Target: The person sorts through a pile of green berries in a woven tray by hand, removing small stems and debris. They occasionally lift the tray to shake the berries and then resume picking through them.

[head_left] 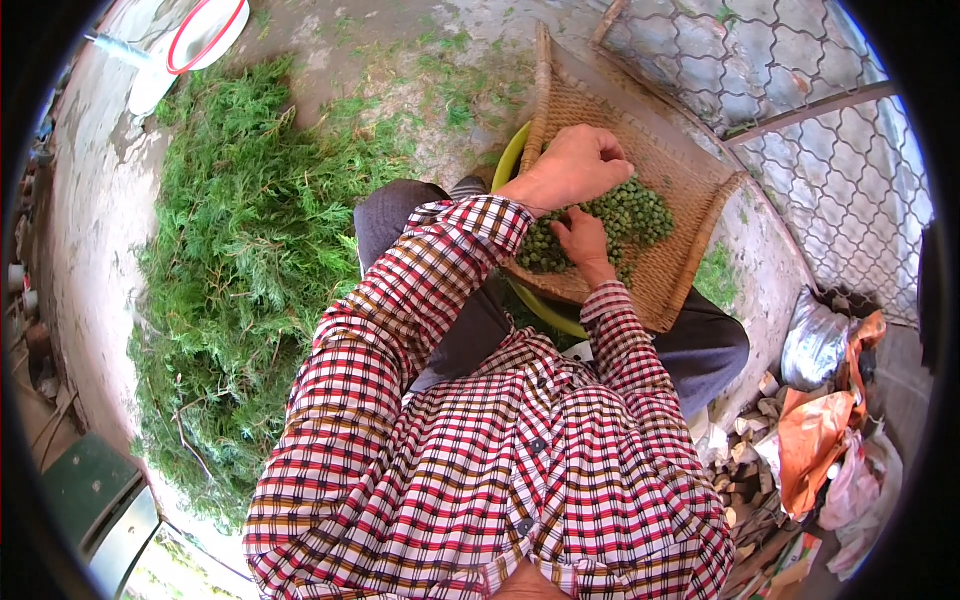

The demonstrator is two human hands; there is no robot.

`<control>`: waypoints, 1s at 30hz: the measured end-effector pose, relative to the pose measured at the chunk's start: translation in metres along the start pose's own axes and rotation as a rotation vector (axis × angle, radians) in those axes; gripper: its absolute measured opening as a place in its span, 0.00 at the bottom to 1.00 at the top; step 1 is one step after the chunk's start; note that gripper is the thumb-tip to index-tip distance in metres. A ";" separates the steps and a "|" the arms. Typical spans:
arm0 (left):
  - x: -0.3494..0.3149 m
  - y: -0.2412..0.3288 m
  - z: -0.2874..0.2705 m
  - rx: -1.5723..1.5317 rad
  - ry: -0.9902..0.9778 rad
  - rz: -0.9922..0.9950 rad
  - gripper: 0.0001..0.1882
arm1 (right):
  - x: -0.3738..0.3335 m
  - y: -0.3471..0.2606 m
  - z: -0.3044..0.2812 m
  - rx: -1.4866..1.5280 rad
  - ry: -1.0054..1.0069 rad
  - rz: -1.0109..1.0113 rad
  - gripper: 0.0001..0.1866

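A woven wicker winnowing basket leans across my lap, its open side toward the right. Small round green cones are heaped in its left part. Above the heap is my left hand, its fingers curled together; anything between them is too small or hidden to make out. Lower down, my right hand touches the cones with bent fingers, and what its fingertips pinch cannot be made out. Under the basket shows the rim of a yellow-green tub.
To the left lies a large pile of cut green conifer branches. A white basin with a red rim stands at the far left. Wire mesh panels are at the far right. Firewood and plastic bags lie at the near right.
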State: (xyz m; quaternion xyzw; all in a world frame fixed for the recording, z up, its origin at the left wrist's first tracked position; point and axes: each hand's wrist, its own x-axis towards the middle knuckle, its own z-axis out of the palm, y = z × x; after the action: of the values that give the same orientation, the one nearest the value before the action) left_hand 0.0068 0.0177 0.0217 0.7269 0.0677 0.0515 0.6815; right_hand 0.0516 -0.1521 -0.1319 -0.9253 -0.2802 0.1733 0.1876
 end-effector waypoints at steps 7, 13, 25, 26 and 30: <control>0.001 -0.003 0.000 0.086 -0.031 0.005 0.14 | 0.002 -0.012 -0.004 -0.089 -0.020 -0.018 0.13; -0.001 -0.004 0.001 0.025 0.017 0.031 0.14 | -0.002 -0.007 -0.005 -0.072 -0.042 -0.009 0.12; 0.002 -0.008 0.003 0.007 -0.009 0.014 0.14 | 0.005 -0.004 0.005 -0.077 0.029 0.029 0.11; 0.001 -0.007 0.004 0.007 -0.012 0.016 0.14 | 0.006 0.001 0.007 -0.077 0.031 0.031 0.11; -0.001 -0.005 0.001 0.017 -0.006 0.003 0.14 | 0.005 0.005 0.006 -0.059 0.035 -0.039 0.10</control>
State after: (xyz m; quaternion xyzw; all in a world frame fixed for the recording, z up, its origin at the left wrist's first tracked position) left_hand 0.0062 0.0165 0.0164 0.7330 0.0647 0.0498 0.6753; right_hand 0.0553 -0.1516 -0.1408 -0.9277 -0.2999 0.1450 0.1684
